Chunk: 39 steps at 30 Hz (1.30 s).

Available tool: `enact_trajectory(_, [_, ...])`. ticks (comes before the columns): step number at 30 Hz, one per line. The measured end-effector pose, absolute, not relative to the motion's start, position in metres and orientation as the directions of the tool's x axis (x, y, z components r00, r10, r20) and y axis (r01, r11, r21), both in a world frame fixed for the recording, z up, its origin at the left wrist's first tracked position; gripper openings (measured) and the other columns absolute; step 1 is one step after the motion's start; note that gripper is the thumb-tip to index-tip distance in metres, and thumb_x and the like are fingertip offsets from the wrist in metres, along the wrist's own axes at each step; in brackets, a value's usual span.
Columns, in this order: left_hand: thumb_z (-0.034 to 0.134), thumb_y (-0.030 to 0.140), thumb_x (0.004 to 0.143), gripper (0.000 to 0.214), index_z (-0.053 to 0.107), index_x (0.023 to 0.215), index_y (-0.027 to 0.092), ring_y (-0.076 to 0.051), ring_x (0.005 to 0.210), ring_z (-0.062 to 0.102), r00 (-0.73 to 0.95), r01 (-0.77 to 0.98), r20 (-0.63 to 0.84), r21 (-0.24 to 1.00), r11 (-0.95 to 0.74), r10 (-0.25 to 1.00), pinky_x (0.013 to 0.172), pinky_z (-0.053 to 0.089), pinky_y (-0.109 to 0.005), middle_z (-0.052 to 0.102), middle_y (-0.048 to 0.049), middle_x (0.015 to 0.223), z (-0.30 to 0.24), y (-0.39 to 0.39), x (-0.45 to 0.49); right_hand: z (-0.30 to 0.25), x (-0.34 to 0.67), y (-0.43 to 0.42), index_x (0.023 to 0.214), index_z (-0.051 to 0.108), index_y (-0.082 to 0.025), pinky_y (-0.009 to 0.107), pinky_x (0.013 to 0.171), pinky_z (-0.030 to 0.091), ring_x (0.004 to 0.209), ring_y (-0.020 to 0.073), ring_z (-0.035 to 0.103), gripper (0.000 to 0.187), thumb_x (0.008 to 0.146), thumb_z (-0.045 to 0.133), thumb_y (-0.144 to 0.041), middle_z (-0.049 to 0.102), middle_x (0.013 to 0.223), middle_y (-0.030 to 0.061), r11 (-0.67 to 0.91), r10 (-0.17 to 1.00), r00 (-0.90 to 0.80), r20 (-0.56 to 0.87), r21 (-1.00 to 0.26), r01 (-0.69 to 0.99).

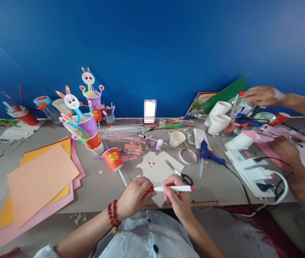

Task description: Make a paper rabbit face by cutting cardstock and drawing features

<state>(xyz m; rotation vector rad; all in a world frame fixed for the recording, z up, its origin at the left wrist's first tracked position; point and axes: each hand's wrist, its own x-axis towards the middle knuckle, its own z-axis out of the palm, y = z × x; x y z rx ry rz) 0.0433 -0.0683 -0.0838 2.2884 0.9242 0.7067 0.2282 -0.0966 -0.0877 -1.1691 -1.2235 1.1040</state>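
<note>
Near the table's front edge, my right hand [176, 195] grips a white marker [180, 188] with a red end. My left hand [136, 193] pinches its red cap [150, 189] close to the marker's tip; whether cap and tip touch I cannot tell. Beneath and beyond both hands lies a cut white sheet [152, 161] with a scalloped left edge and a small drawn face with pink cheeks. Open scissors [178, 172] with black handles rest on its right side. A red paper cup [112, 159] on a pale blue stick lies to the left of the sheet.
Coloured paper [42, 182] is stacked at left, near cup-and-rabbit figures [88, 123]. A blue glue gun [208, 154] and a power strip [249, 175] with cables are at right. Another person's hands [266, 95] work at far right. Straws and sticks [122, 129] lie behind.
</note>
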Motion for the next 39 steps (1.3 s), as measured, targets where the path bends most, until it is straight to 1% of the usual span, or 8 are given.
enact_trajectory(7, [0.029, 0.041, 0.104, 0.039, 0.053, 0.083, 0.019, -0.020, 0.071, 0.058, 0.709, 0.458, 0.251, 0.547, -0.701, 0.659, 0.066, 0.041, -0.030, 0.064, -0.0058, 0.077, -0.078, -0.072, 0.043, -0.088, 0.220, -0.100, 0.073, 0.049, -0.022, 0.022, 0.044, 0.027, 0.043, 0.0093, 0.035, 0.028, 0.093, 0.054, -0.042, 0.041, 0.051, -0.0079, 0.041, 0.989, -0.139, 0.046, -0.998, -0.044])
enact_trajectory(14, [0.020, 0.063, 0.099, 0.063, 0.056, 0.074, 0.018, -0.015, 0.056, 0.053, 0.708, 0.380, 0.329, 0.569, -0.729, 0.625, 0.053, 0.032, -0.027, 0.059, -0.0042, 0.063, -0.069, -0.074, 0.037, -0.063, 0.232, -0.097, 0.085, 0.059, -0.018, 0.022, 0.049, 0.033, 0.054, 0.0113, 0.045, 0.044, 0.086, 0.059, -0.062, 0.052, 0.064, -0.0024, 0.065, 0.920, -0.382, 0.090, -0.995, -0.078])
enact_trajectory(21, [0.021, 0.073, 0.092, 0.066, 0.051, 0.069, 0.019, -0.014, 0.051, 0.047, 0.604, 0.483, 0.341, 0.562, -0.671, 0.721, 0.050, 0.026, -0.027, 0.054, -0.0018, 0.057, -0.061, -0.069, 0.032, -0.045, 0.245, -0.093, 0.071, 0.055, -0.019, 0.021, 0.046, 0.034, 0.047, 0.0096, 0.045, 0.038, 0.096, 0.053, -0.047, 0.054, 0.052, -0.0027, 0.099, 0.959, -0.274, 0.068, -0.990, 0.104])
enact_trajectory(26, [0.028, 0.058, 0.101, 0.052, 0.049, 0.073, 0.019, -0.013, 0.050, 0.044, 0.506, 0.423, 0.406, 0.652, -0.629, 0.761, 0.050, 0.029, -0.026, 0.049, 0.0008, 0.057, -0.058, -0.074, 0.030, -0.051, 0.238, -0.092, 0.079, 0.059, -0.017, 0.019, 0.042, 0.035, 0.042, 0.0082, 0.047, 0.036, 0.094, 0.057, -0.050, 0.059, 0.054, -0.0018, -0.084, 0.920, -0.386, -0.064, -0.996, -0.036])
enact_trajectory(29, [0.038, 0.047, 0.101, 0.035, 0.056, 0.096, 0.018, -0.012, 0.048, 0.042, 0.474, 0.389, 0.436, 0.675, -0.626, 0.765, 0.051, 0.034, -0.025, 0.046, 0.0041, 0.056, -0.050, -0.076, 0.025, -0.049, 0.235, -0.092, 0.091, 0.067, -0.015, 0.019, 0.043, 0.039, 0.046, 0.0088, 0.051, 0.035, 0.094, 0.057, -0.049, 0.066, 0.066, 0.0027, -0.153, 0.829, -0.542, -0.136, -0.988, 0.013])
enact_trajectory(33, [0.044, 0.045, 0.099, 0.041, 0.049, 0.128, 0.018, -0.019, 0.072, 0.060, 0.486, 0.305, 0.549, 0.623, -0.720, 0.680, 0.070, 0.050, -0.032, 0.063, -0.0054, 0.079, -0.032, -0.074, 0.020, -0.041, 0.226, -0.094, 0.100, 0.070, -0.016, 0.021, 0.054, 0.044, 0.057, 0.0103, 0.055, 0.030, 0.094, 0.059, -0.042, 0.067, 0.076, 0.0035, -0.078, 0.836, -0.542, -0.091, -0.996, 0.047])
enact_trajectory(36, [0.038, 0.033, 0.102, 0.035, 0.051, 0.131, 0.019, -0.024, 0.107, 0.062, 0.555, 0.151, 0.577, 0.638, -0.755, 0.599, 0.092, 0.051, -0.038, 0.066, -0.0147, 0.113, -0.022, -0.072, 0.021, -0.041, 0.217, -0.095, 0.083, 0.069, -0.015, 0.024, 0.064, 0.048, 0.067, 0.0141, 0.058, 0.027, 0.089, 0.066, -0.041, 0.066, 0.076, 0.0037, 0.002, 0.891, -0.454, -0.009, -1.000, 0.023])
enact_trajectory(39, [0.033, 0.027, 0.103, 0.039, 0.048, 0.139, 0.021, -0.025, 0.122, 0.057, 0.589, 0.046, 0.564, 0.692, -0.721, 0.579, 0.103, 0.047, -0.040, 0.061, -0.0157, 0.131, -0.022, -0.071, 0.025, -0.044, 0.209, -0.095, 0.072, 0.064, -0.015, 0.025, 0.065, 0.048, 0.067, 0.0157, 0.057, 0.032, 0.084, 0.069, -0.044, 0.063, 0.069, 0.0027, 0.005, 0.902, -0.431, -0.004, -1.000, 0.019])
